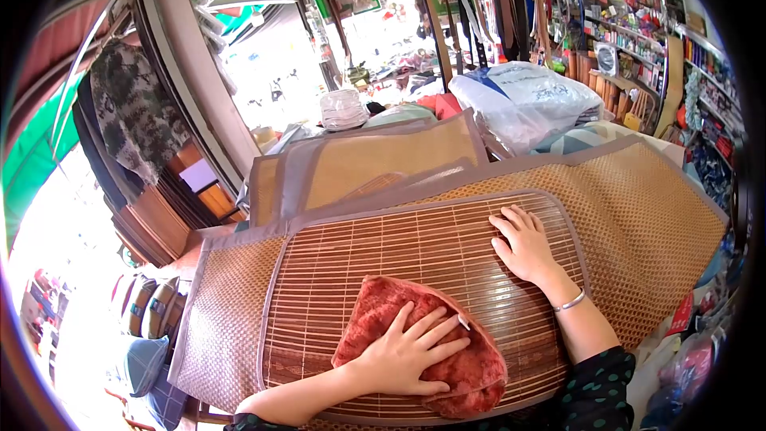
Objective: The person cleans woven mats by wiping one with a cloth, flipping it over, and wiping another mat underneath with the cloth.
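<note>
A folded red plush cloth (379,303) with a small white tag lies on a brown bamboo-slat mat (359,247) with a grey edge. My left hand (411,349) rests flat on top of the cloth, fingers spread. To the right, my right hand (523,249) lies on the bare slats near the mat's far right corner, fingers apart and holding nothing. Beneath the slat mat is a larger woven tan mat (638,207) with a grey border, which sticks out on both sides.
Behind the mats stand another tan mat (399,152) and a large plastic-wrapped package (527,104). Belts (503,0) hang above. Cushions (144,359) are stacked at lower left, below a camouflage garment (128,104). Stocked shelves (630,32) line the right.
</note>
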